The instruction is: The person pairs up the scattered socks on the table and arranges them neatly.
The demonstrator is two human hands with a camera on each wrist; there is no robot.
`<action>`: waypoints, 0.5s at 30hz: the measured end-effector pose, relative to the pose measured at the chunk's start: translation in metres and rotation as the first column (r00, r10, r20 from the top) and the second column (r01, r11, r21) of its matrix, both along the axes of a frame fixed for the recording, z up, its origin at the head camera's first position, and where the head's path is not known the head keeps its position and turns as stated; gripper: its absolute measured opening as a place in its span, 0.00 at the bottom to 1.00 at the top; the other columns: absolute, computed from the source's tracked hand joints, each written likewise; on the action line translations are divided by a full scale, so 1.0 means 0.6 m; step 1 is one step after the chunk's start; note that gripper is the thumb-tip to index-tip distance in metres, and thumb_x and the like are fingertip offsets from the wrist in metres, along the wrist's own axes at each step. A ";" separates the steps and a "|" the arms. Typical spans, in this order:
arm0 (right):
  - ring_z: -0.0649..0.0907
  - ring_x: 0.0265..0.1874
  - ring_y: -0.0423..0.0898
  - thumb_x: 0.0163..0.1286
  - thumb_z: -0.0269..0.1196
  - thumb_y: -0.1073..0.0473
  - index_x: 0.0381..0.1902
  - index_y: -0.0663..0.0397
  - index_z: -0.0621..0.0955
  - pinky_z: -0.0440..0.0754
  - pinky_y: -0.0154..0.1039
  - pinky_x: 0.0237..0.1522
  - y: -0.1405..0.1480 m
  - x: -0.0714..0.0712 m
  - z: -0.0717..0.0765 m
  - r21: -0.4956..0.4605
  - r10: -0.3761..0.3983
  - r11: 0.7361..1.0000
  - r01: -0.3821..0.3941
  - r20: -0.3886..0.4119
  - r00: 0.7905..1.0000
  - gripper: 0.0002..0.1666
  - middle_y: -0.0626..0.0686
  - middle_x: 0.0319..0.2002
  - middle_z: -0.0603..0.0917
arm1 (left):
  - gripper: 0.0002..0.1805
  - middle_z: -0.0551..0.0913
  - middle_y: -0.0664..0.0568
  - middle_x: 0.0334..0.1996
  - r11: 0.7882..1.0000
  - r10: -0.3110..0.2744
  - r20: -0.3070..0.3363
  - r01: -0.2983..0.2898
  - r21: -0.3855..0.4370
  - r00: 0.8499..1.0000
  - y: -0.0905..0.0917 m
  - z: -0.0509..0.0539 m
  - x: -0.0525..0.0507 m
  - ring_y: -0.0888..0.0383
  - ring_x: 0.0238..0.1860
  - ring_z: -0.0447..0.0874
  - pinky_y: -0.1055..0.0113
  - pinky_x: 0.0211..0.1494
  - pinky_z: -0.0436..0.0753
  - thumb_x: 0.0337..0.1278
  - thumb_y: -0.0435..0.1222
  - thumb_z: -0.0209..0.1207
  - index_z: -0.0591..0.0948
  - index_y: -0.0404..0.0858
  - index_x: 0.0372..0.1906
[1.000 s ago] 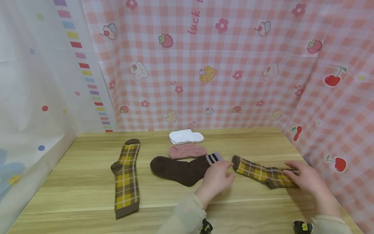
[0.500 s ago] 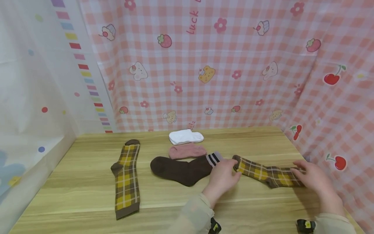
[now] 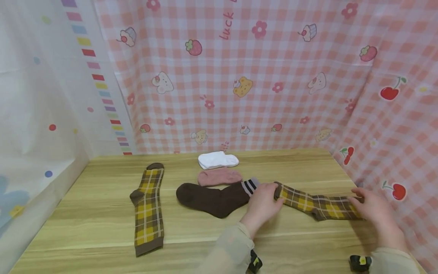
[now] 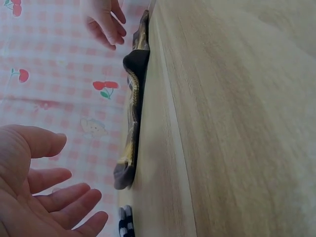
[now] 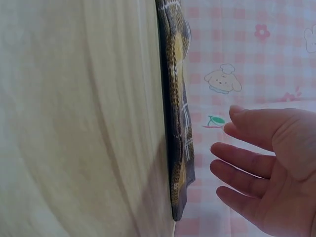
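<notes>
The left hand [image 3: 262, 205] and right hand [image 3: 374, 209] are hovering by one checked sock's [image 3: 301, 201] ends, loose fingers holding nothing, seemingly lining up and needing a pinch next.

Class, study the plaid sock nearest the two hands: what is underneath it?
The plaid sock lies on the wood-grain tabletop, visible along its sides. Directly beneath, the surface is covered, so anything thin hidden there cannot be seen.
</notes>
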State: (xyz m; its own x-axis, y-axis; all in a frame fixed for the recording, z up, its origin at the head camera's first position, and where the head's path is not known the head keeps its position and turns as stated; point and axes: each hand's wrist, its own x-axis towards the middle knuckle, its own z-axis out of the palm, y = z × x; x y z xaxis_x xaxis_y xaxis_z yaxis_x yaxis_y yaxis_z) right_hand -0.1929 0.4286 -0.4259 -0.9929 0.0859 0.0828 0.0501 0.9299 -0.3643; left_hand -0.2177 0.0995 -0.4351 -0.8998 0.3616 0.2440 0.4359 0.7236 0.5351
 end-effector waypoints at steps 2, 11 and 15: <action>0.73 0.47 0.74 0.69 0.63 0.58 0.56 0.79 0.72 0.71 0.70 0.50 0.003 -0.001 0.002 -0.011 -0.018 1.000 0.019 0.030 0.999 0.29 0.81 0.52 0.73 | 0.24 0.83 0.49 0.52 1.000 0.010 0.014 -0.010 0.005 1.000 0.002 -0.002 -0.003 0.55 0.53 0.81 0.65 0.54 0.79 0.60 0.45 0.66 0.81 0.39 0.59; 0.71 0.49 0.78 0.66 0.64 0.61 0.55 0.79 0.72 0.68 0.72 0.51 0.017 -0.004 -0.003 0.029 0.009 1.000 -0.010 0.034 0.999 0.27 0.82 0.53 0.71 | 0.26 0.82 0.46 0.53 0.998 -0.011 0.071 0.007 0.061 0.997 0.005 -0.009 -0.012 0.53 0.55 0.79 0.65 0.59 0.76 0.60 0.44 0.66 0.79 0.35 0.59; 0.71 0.49 0.78 0.65 0.64 0.64 0.55 0.78 0.73 0.68 0.72 0.51 0.021 -0.008 -0.008 0.040 0.029 0.999 -0.031 0.049 0.998 0.26 0.82 0.53 0.71 | 0.27 0.81 0.44 0.54 0.996 -0.014 0.104 0.004 0.089 0.994 0.006 -0.011 -0.015 0.51 0.57 0.78 0.64 0.60 0.75 0.60 0.43 0.66 0.78 0.33 0.61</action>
State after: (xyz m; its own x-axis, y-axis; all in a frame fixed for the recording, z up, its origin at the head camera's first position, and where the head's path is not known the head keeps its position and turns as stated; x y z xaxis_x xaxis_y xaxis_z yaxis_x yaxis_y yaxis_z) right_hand -0.1976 0.4414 -0.4308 -0.9979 0.0536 0.0370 0.0388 0.9454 -0.3236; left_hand -0.2265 0.1029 -0.4417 -0.9189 0.3507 0.1804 0.3805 0.6675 0.6401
